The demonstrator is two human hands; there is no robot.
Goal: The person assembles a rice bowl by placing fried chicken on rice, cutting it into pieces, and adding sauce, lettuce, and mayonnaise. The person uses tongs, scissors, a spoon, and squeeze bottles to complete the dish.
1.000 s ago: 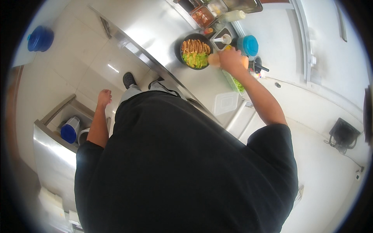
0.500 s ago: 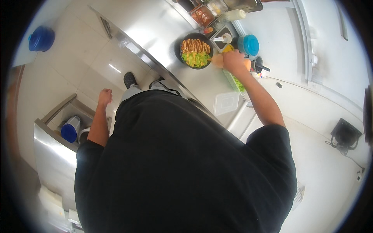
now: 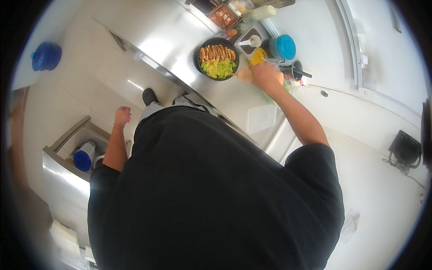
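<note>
My right hand (image 3: pixel 264 75) is wrapped round a squeeze bottle (image 3: pixel 245 75) of orange sauce, tipped sideways over the counter. Its nozzle points left, at the right rim of a black bowl (image 3: pixel 196 61). In that bowl, sliced brown food (image 3: pixel 218 53) striped with sauce lies behind chopped green lettuce (image 3: pixel 217 69), which also carries orange sauce. My left hand (image 3: pixel 123 116) hangs low at my side, away from the counter, fingers curled in and nothing seen in them. Just behind my right hand is a round tub of yellow food (image 3: pixel 258 56).
Metal trays (image 3: pixel 223 18) of ingredients, a pale squeeze bottle (image 3: pixel 263 13) and a turquoise-lidded tub (image 3: pixel 284 47) line the counter's back. A clear lid (image 3: pixel 261 119) lies nearer me. Left, a steel cabinet (image 3: pixel 63 155) holds a blue-lidded container (image 3: pixel 83 160).
The bowl and the counter things sit a little further left in the picture. My right hand and the sauce bottle have shifted left with them; the left hand is nearly unmoved.
</note>
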